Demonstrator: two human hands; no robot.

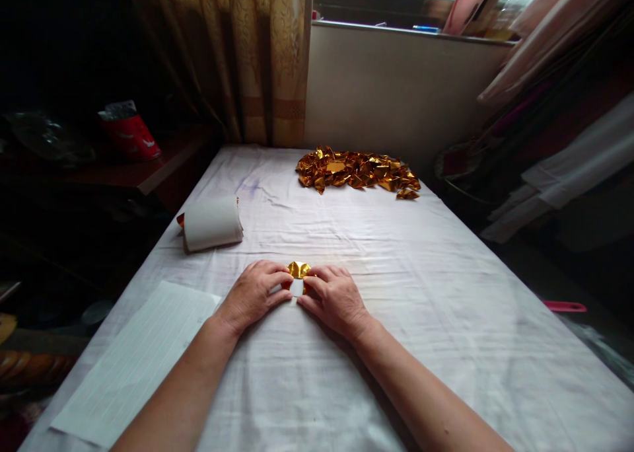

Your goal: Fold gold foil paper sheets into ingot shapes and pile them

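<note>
Between my two hands, over the middle of the white-covered table (436,293), is a small piece of gold foil paper (298,270) with a white side showing below its shiny part. My left hand (255,292) pinches its left edge between thumb and fingers. On the opposite edge my right hand (334,297) pinches in the same way. The fingertips cover both ends of the paper, so its full shape is hidden. Farther back lies a pile of folded gold foil pieces (361,168).
A curved stack of white-backed paper (212,224) sits at the left, with foil showing at its edge. A lined paper sheet (143,359) lies by my left forearm. A red container (129,135) stands on a side table. Hanging clothes (579,161) border the right side.
</note>
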